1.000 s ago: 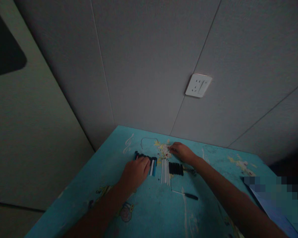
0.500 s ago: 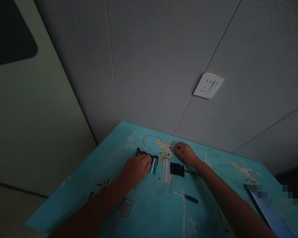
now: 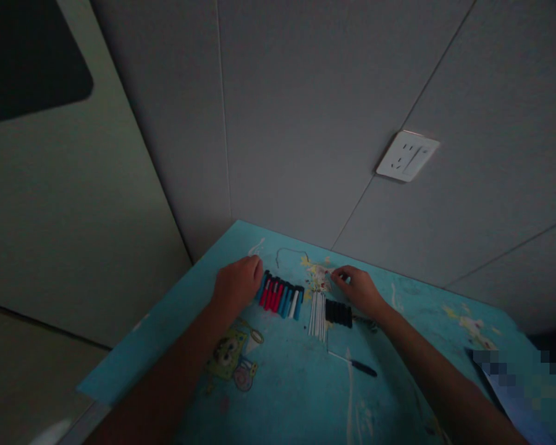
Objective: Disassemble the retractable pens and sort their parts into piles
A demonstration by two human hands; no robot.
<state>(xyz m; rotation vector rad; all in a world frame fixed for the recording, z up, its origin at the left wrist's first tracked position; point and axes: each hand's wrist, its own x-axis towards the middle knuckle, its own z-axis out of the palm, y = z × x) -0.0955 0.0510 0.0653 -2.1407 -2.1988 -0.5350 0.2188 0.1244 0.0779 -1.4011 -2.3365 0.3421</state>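
Observation:
My left hand (image 3: 238,282) is closed at the left end of a row of blue, red and white tubes with black ends (image 3: 278,296); its fingertips are hidden, so whatever they may hold does not show. Beyond the white sticks, my right hand (image 3: 359,290) has its thumb and fingertips pinched together beside a scatter of tiny pale and red bits (image 3: 321,279). Anything in that pinch is too small to name. Thin white sticks (image 3: 317,316) lie side by side between the tubes and a row of short black cylinders (image 3: 338,313).
A thin tool with a black handle (image 3: 364,368) lies in front of the sticks. At the back, a thin dark wire or string (image 3: 291,250) curves on the printed blue table (image 3: 278,389). The wall holds a socket (image 3: 408,156). A bluish sheet (image 3: 514,395) is at the right.
My left hand has moved left off the right part of the tube row, uncovering the red and blue tubes. My right hand stays by the tiny bits. The whole view has shifted slightly.

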